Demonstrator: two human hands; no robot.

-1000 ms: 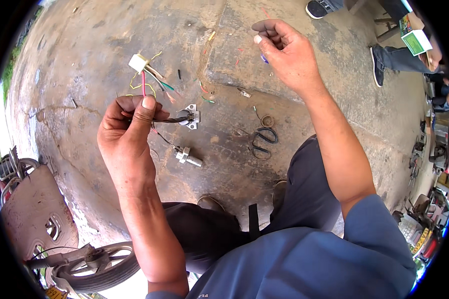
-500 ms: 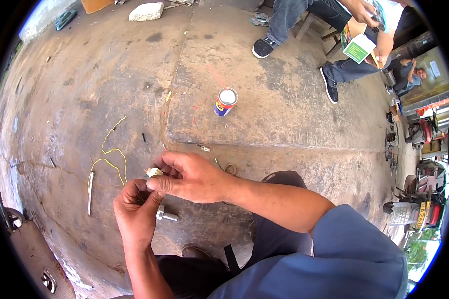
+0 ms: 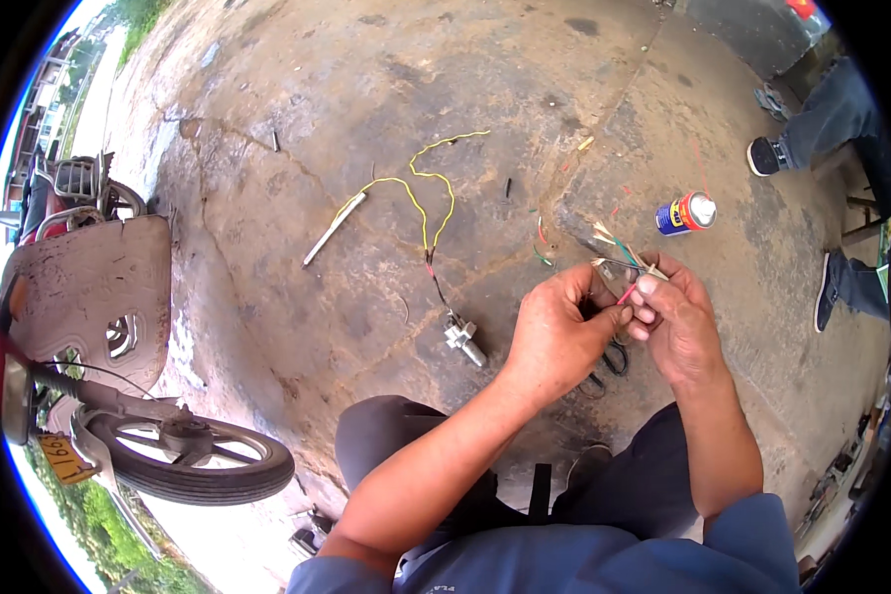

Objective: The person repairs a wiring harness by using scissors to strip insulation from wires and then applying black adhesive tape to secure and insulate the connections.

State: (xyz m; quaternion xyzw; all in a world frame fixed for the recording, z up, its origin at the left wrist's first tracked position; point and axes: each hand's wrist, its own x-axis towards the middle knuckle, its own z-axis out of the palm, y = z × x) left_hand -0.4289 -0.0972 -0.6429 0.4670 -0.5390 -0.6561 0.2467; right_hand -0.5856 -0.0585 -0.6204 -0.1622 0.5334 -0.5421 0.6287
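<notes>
My left hand is closed, pinching a red wire, and my right hand is closed on a pale connector with several coloured wires fanning out above. Their fingertips meet around these wires and hide part of them. Left of my hands, a silver bolt-like part lies on the concrete, joined by dark and red leads to two long yellow wires. A white straight strip lies at the end of one yellow wire. A black looped item is partly hidden below my hands.
A spray can stands beyond my right hand on the concrete floor. A motorbike with a front wheel and muddy panel is at left. Another person's legs and shoes are at right. Small scraps lie scattered about.
My right hand has come down from its raised position to meet my left at the wires. Both joined hands now sit farther right in the view, which has also shifted.
</notes>
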